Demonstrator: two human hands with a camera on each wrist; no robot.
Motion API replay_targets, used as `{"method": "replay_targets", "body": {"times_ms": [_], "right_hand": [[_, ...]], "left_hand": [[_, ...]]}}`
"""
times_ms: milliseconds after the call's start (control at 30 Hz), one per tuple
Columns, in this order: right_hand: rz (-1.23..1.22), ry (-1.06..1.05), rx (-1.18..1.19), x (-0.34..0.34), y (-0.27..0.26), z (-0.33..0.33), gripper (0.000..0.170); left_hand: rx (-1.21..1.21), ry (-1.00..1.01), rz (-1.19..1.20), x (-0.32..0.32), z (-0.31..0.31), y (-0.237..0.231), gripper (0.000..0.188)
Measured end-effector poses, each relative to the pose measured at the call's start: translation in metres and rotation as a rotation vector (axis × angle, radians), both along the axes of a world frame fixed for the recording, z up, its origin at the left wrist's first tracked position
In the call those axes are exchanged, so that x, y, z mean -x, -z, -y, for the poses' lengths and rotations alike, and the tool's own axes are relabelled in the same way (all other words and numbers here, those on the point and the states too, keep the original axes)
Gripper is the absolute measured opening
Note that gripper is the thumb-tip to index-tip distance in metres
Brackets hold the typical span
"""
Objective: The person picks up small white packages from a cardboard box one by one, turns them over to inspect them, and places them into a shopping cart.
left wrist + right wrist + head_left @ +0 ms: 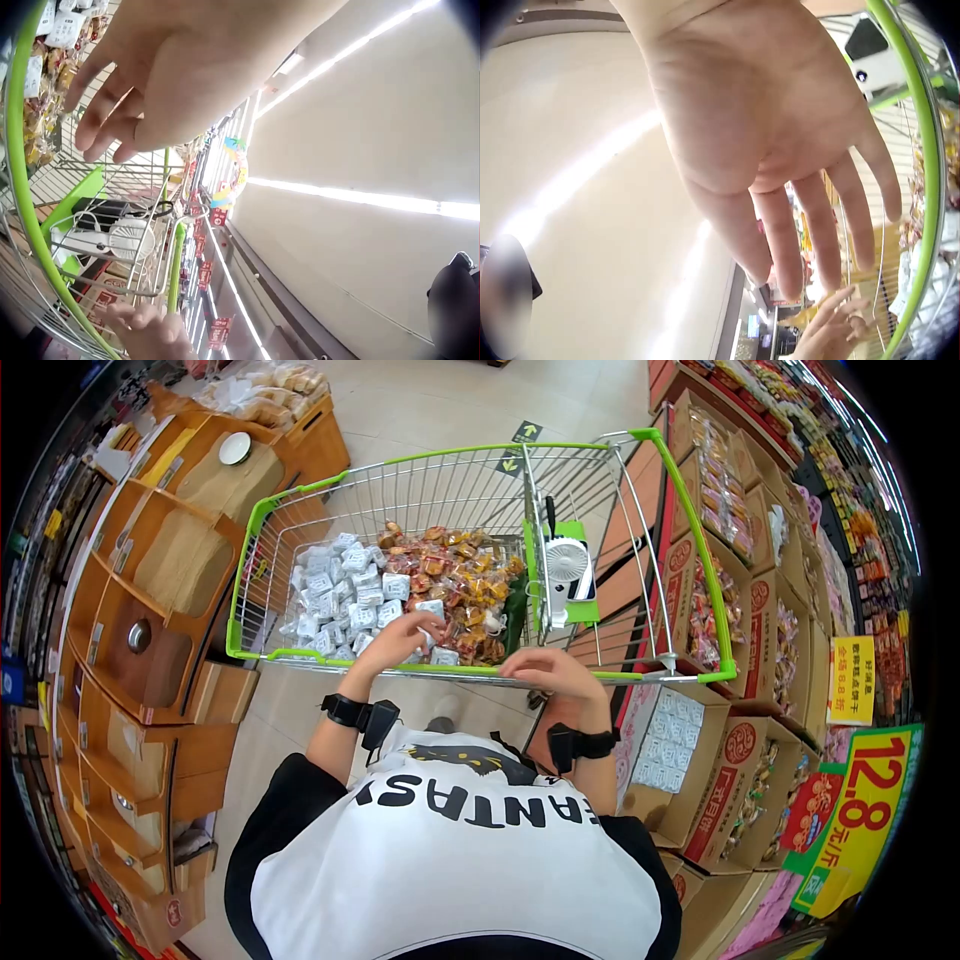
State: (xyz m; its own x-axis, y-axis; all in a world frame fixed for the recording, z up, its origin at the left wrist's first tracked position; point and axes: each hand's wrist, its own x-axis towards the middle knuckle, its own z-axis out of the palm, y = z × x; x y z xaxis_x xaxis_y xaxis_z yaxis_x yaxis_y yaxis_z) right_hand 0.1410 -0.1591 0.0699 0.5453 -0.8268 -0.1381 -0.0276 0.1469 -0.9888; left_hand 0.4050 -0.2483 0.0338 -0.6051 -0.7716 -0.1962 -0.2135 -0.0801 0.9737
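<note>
A shopping cart with a green rim (420,453) stands in front of the person. Inside it, many white wrapped packets (340,585) fill the left part, and clear-wrapped brown and orange snacks (450,575) lie beside them. The left hand (402,638) hovers over the near edge of the white packets, its fingers loosely bent; the left wrist view shows nothing in it. At the near rail, right of the left hand, is the right hand (555,670). Its palm (757,97) is bare and its fingers extend straight. A white handheld fan (567,563) lies in the cart's child-seat section.
Wooden display bins (160,560) line the left side. On the right stand cardboard boxes (735,790) of packaged snacks, one holding white packets (670,735). A yellow price sign (860,810) hangs at the far right. Tiled floor (430,405) stretches beyond the cart.
</note>
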Motion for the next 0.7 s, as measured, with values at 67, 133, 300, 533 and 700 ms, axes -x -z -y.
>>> {"method": "replay_targets", "body": {"times_ms": [67,133,300,533,700], "right_hand": [[-0.062,0.134,-0.004,0.023,-0.014,-0.019,0.016],[-0.163,0.350,0.072,0.041,-0.028,-0.033,0.015],[-0.441,0.867,0.178,0.083,0.001,-0.052,0.014],[-0.991,0.740,0.490,0.089,0.037,-0.071,0.013],[-1.074,0.689,0.450,0.090,0.044,-0.069,0.012]], "left_hand": [[-0.046,0.146,0.043,0.013,-0.006,-0.002,0.026],[-0.007,0.194,0.028,0.027,-0.016,-0.001,0.024],[0.162,0.347,0.152,0.051,-0.028,0.003,0.024],[0.179,0.373,0.211,0.059,-0.033,0.027,0.022],[0.237,0.388,0.235,0.059,-0.032,0.023,0.021]]}}
